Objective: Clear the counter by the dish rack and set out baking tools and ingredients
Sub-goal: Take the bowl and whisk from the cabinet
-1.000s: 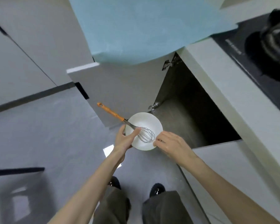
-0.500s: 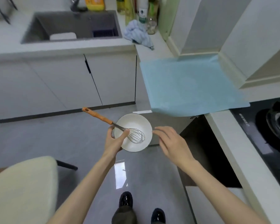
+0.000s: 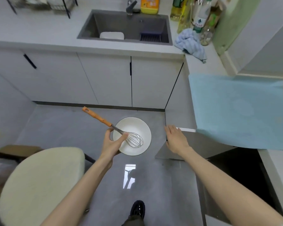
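Left hand point(image 3: 112, 145) clamped on the near-left rim of a white bowl point(image 3: 132, 136), thumb inside, fingers underneath, pinning the wire stem of a whisk point(image 3: 114, 128) against the rim. Whisk head lying in the bowl, orange handle sticking out up and to the left. Right hand point(image 3: 176, 141) holding nothing, fingers spread flat on the edge of an open cabinet door point(image 3: 194, 147) to the right of the bowl. Bowl carried in the air over the floor, well short of the counter. Blue mat point(image 3: 238, 111) spread on the counter far right of the bowl, bare. Judged partway: two tools fetched, none set down yet. Probably left: shutting the door, placing bowl and whisk on the mat, bringing ingredients. Dish rack point(image 3: 39, 4) far up-left of the bowl; state of the counter beside it hard to tell.
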Demonstrator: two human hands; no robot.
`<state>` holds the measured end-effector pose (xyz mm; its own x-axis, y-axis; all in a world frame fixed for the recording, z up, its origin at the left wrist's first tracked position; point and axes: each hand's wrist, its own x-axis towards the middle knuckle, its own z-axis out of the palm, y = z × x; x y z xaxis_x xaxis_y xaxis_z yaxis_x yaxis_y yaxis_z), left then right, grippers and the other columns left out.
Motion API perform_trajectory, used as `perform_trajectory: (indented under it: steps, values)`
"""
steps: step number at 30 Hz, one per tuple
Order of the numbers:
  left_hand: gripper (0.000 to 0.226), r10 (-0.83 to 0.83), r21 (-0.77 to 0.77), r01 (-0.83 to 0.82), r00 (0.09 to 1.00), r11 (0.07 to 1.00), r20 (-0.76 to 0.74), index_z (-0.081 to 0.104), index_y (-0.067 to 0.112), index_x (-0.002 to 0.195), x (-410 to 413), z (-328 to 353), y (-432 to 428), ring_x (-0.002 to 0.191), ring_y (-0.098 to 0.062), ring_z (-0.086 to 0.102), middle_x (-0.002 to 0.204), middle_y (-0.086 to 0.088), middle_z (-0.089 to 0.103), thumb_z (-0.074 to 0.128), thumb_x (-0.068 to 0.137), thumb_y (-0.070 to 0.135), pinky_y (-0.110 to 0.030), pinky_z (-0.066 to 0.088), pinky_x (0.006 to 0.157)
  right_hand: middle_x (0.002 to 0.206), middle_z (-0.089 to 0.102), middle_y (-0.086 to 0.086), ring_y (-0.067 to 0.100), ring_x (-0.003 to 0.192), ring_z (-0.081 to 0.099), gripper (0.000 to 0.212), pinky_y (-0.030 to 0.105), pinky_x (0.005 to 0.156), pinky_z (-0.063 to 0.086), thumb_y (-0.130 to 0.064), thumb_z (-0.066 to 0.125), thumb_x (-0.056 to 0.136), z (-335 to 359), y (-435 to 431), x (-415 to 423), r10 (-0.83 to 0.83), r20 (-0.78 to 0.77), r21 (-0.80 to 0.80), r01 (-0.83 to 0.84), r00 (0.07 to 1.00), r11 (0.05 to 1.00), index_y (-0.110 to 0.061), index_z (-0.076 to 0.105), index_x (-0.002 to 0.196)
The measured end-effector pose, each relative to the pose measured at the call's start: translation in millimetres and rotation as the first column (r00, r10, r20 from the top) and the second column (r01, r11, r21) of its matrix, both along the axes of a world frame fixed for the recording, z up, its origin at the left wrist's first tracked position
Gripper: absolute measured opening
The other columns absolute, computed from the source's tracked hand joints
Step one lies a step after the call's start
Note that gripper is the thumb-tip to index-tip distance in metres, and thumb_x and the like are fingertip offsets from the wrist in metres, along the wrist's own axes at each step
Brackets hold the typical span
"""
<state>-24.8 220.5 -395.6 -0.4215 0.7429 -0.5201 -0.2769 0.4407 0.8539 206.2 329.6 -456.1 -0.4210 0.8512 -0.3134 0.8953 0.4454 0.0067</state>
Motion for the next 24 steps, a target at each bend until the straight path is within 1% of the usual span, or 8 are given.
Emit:
perform_trajectory:
  steps: [2,4,6,11,16,19,21,24]
  values:
    - [0.053,-0.003,-0.012,0.003,1.000,1.000,0.013,0.042,0.037,0.119,-7,-1,0,0.092,-0.014,0.064,0.112,0.012,0.056,0.075,0.080,0.024,-0.032,0.057,0.067,0.159,0.007,0.015,0.029,0.147,0.006,0.067,0.040,0.120,0.006,-0.009,0.045,0.093,-8,1,-2,-0.011,0.106,-0.015,0.013,0.994,1.000,-0.004,0.010,0.150]
    - [0.052,-0.010,-0.022,0.011,1.000,1.000,0.019,0.043,0.037,0.119,-11,-1,0,0.088,-0.013,0.064,0.104,0.017,0.056,0.075,0.080,0.024,-0.030,0.056,0.063,0.159,0.001,0.018,0.031,0.147,0.004,0.070,0.041,0.120,0.005,-0.006,0.047,0.091,-13,2,-2,-0.026,0.178,-0.013,0.028,0.984,1.000,-0.003,0.009,0.150]
    - [0.053,-0.015,-0.035,0.016,0.999,0.999,0.028,0.043,0.037,0.120,-11,-2,1,0.087,-0.013,0.064,0.104,0.017,0.056,0.076,0.079,0.025,-0.028,0.055,0.061,0.158,0.000,0.020,0.033,0.147,0.002,0.071,0.041,0.120,0.005,-0.004,0.049,0.089,-14,3,0,-0.052,0.204,-0.006,0.054,0.978,0.998,-0.002,0.009,0.149]
    - [0.056,-0.026,-0.038,0.027,0.999,0.999,0.036,0.045,0.036,0.124,-4,0,2,0.089,-0.015,0.066,0.107,0.012,0.060,0.077,0.078,0.027,-0.031,0.056,0.064,0.158,-0.003,0.020,0.033,0.147,-0.002,0.074,0.040,0.120,0.006,-0.007,0.046,0.091,-15,9,11,-0.072,0.237,-0.047,0.085,0.969,0.995,0.000,0.001,0.149]
    - [0.055,-0.062,-0.013,0.062,0.998,0.998,0.009,0.045,0.035,0.124,11,8,1,0.087,-0.011,0.065,0.108,0.013,0.059,0.076,0.079,0.028,-0.028,0.055,0.061,0.151,0.020,0.016,0.030,0.142,0.019,0.075,0.035,0.117,0.019,-0.015,0.055,0.084,-16,1,16,-0.057,0.169,-0.060,0.067,0.984,0.996,-0.001,0.016,0.146]
    - [0.059,-0.079,-0.022,0.079,0.997,0.997,-0.013,0.043,0.034,0.128,27,13,-6,0.090,-0.012,0.063,0.116,0.008,0.055,0.076,0.078,0.029,-0.028,0.055,0.060,0.148,0.024,0.016,0.030,0.140,0.021,0.076,0.035,0.117,0.018,-0.019,0.055,0.083,-16,-22,26,0.012,0.194,-0.058,0.000,0.981,0.998,0.000,0.016,0.146]
    - [0.059,-0.088,-0.031,0.087,0.996,0.996,-0.019,0.043,0.035,0.127,39,15,-14,0.091,-0.014,0.063,0.119,0.006,0.054,0.076,0.078,0.029,-0.028,0.055,0.061,0.144,0.029,0.015,0.030,0.135,0.027,0.075,0.035,0.117,0.018,-0.020,0.055,0.083,-12,-40,38,0.081,0.206,-0.051,-0.072,0.975,0.996,-0.001,0.019,0.146]
    - [0.056,-0.108,-0.042,0.107,0.994,0.993,-0.032,0.043,0.036,0.124,60,15,-32,0.095,-0.018,0.063,0.123,0.004,0.053,0.076,0.079,0.030,-0.029,0.055,0.062,0.143,0.034,0.015,0.030,0.132,0.033,0.069,0.035,0.117,0.018,-0.020,0.057,0.085,-3,-70,62,0.170,0.178,-0.066,-0.161,0.969,0.985,-0.002,0.025,0.144]
